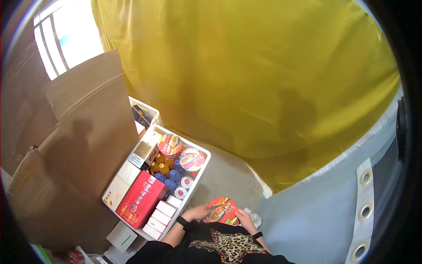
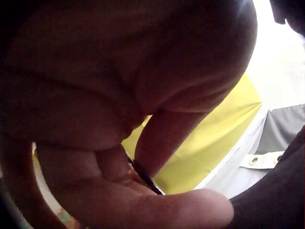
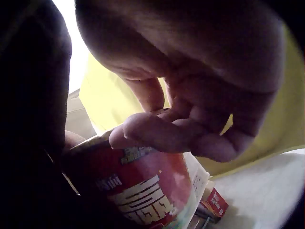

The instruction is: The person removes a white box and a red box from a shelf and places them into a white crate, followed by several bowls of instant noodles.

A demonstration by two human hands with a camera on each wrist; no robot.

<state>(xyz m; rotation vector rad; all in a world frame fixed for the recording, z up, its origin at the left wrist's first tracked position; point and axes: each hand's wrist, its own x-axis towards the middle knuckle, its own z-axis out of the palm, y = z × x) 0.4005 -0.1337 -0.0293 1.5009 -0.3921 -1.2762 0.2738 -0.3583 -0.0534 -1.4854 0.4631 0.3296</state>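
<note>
Yellow curtain (image 1: 246,79) behind, cardboard (image 1: 88,132) stacked on the left, white crate (image 1: 208,155) of goods on the floor. The noodle cup (image 1: 223,210) is held close to the torso, lid up and tipped slightly toward the head camera, just right of the crate's near corner. Left hand (image 1: 195,213) clasps its left side and is the hand nearer the crate. Right hand (image 1: 244,220) is on the right side, its fingers (image 3: 162,136) curled over the rim. Both wrists bent inward, elbows tucked.

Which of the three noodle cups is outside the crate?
The cup held between the left hand and right hand; the other two cups lie on bottles inside the crate.
</note>
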